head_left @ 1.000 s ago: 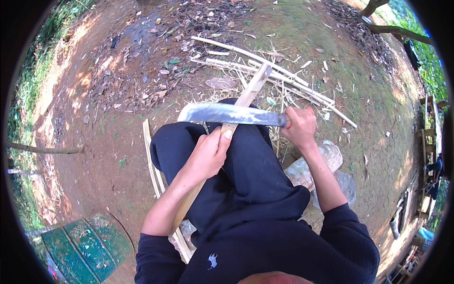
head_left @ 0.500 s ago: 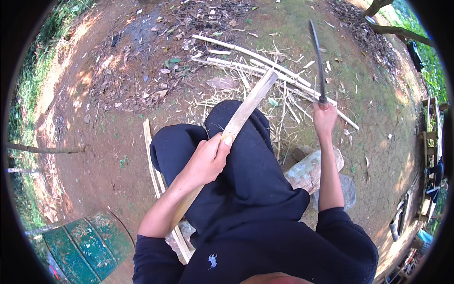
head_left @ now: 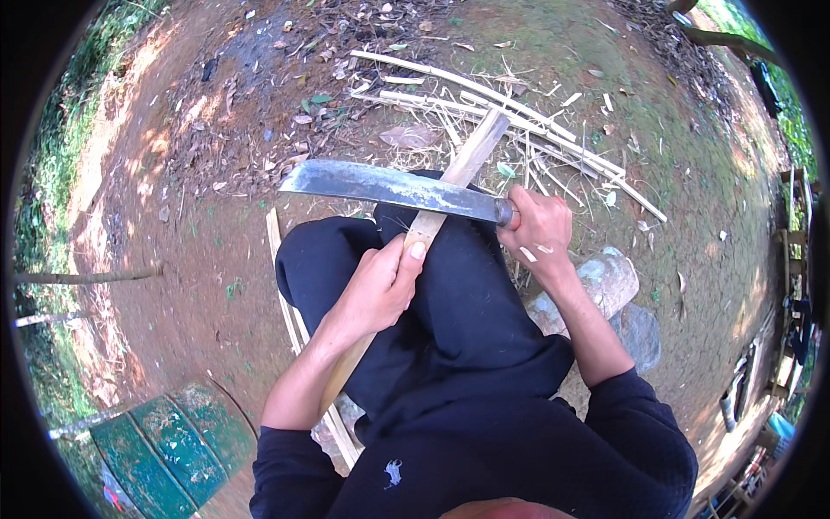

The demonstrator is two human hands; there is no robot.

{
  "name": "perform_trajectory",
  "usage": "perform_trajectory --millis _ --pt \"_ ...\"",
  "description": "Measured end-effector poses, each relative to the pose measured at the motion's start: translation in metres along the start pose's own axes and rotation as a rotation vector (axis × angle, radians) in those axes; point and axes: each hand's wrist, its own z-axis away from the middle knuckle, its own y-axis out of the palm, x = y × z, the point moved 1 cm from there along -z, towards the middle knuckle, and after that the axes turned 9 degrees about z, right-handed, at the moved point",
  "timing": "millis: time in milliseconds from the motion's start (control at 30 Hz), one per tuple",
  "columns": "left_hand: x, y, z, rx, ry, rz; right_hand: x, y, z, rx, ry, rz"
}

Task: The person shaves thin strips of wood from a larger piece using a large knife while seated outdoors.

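My left hand [head_left: 378,290] is closed round a flat, pale wooden slat [head_left: 471,156], its thumb lying along the top face. The slat slants up across my thighs, its near part passing under my left forearm. In my right hand [head_left: 540,227] is the handle of a machete [head_left: 380,188]. The broad grey blade lies crosswise over the slat just beyond my left hand, its tip pointing left. Whether the edge touches the wood I cannot tell. Small pale chips stick to my right wrist.
Split strips [head_left: 596,162] and shavings lie on the ground ahead. More long strips [head_left: 290,307] lie by my left leg. A log [head_left: 605,281] and a grey stone [head_left: 638,336] are at my right. A green barrel [head_left: 164,450] lies lower left. Dry leaves cover the far ground.
My right hand has moved left and nearer, turning the machete from pointing away to lying across the slat. My left hand keeps its hold in about the same place.
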Motion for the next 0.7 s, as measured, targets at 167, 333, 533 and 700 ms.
perform_trajectory --millis 167,333,533,700 --pt "0.014 -0.005 -0.004 -0.044 0.071 -0.171 -0.059 0.042 -0.006 -0.14 0.011 0.0" --pt "0.014 -0.001 0.004 -0.006 0.051 -0.078 -0.256 0.036 0.008 0.077 1.045 0.366" --pt "-0.005 -0.011 0.008 0.039 -0.127 0.065 -0.204 0.029 0.053 -0.079 1.11 -0.415" --pt "-0.01 -0.008 0.003 0.091 -0.156 0.024 -0.161 -0.017 0.034 -0.122 0.808 -0.04"
